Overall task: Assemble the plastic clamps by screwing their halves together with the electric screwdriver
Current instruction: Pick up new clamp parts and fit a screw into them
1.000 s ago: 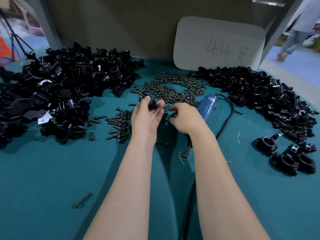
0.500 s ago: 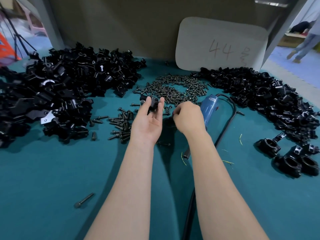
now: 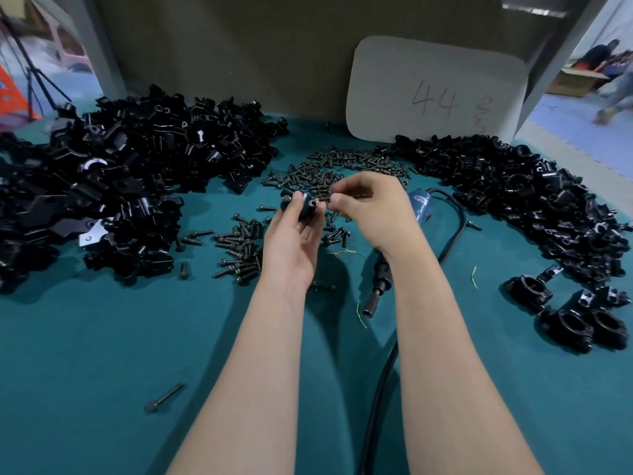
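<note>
Progress: early stage. A few assembled clamps point(image 3: 582, 325) stand right of the electric screwdriver point(image 3: 378, 282), which lies untouched on the worktop point(image 3: 102, 337). Just left of the screwdriver, the left hand point(image 3: 291, 241) grips a clamp point(image 3: 301, 206), fingers curled round it. The right hand point(image 3: 371, 209) pinches a screw point(image 3: 323, 199) at the clamp's hole, not yet driven. Beyond the screwdriver lies the screw pile point(image 3: 337, 168). Large heaps of loose halves, left point(image 3: 137, 173) and right point(image 3: 513, 186) of it, await assembly.

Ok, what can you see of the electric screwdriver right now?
The electric screwdriver lies flat on the teal table, with nothing gripping it. Its blue plastic-looking body points away, its black nose with an open socket toward the person. The right forearm hides its middle. A black cable loops from the blue end.
</note>
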A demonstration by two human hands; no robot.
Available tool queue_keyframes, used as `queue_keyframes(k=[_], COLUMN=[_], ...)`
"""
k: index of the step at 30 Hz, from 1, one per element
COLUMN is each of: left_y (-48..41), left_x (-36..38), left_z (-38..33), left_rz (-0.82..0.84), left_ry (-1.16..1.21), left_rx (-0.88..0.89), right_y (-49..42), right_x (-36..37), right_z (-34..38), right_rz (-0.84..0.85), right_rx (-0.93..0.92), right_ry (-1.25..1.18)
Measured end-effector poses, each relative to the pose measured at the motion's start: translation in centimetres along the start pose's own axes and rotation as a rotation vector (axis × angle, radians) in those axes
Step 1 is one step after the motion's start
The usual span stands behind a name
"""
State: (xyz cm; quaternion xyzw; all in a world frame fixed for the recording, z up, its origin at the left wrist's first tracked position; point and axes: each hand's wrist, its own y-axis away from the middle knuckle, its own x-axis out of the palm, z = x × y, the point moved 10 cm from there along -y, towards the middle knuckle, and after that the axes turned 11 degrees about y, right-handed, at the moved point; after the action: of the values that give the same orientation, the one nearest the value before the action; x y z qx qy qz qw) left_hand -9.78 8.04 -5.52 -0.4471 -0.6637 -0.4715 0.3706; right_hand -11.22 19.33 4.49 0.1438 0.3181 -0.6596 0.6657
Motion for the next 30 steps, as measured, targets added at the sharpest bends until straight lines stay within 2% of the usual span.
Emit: queue_keyframes(k=[12,19,21,25,30], left_y=[0.7,1.6,1.7,1.5,1.4], left_x=[1.5,2.0,1.9,1.6,1.7], left_z=[-0.5,-2.2,-2.5,-2.9,-2.4], left_rz=[0.087,0.046,0.024,-0.009,0.009], left_ry=[-0.250,-0.624,-0.641,-0.654,-0.671], left_rx=[0.138,0.409,0.447,0.474,0.462], right_y=[-0.2,0.3,0.2,0.1,0.3], right_x=[0.8,1.5,1.6,2.9,2.8], right_z=[0.3,-0.4,-0.4,0.1,0.0], right_rz=[-0.016,-0.080,-0.077,0.074,0.015], right_rx=[-0.036,0.067,0.057,0.017,0.004], right_ry=[0.240,0.292,0.345,0.365,0.471])
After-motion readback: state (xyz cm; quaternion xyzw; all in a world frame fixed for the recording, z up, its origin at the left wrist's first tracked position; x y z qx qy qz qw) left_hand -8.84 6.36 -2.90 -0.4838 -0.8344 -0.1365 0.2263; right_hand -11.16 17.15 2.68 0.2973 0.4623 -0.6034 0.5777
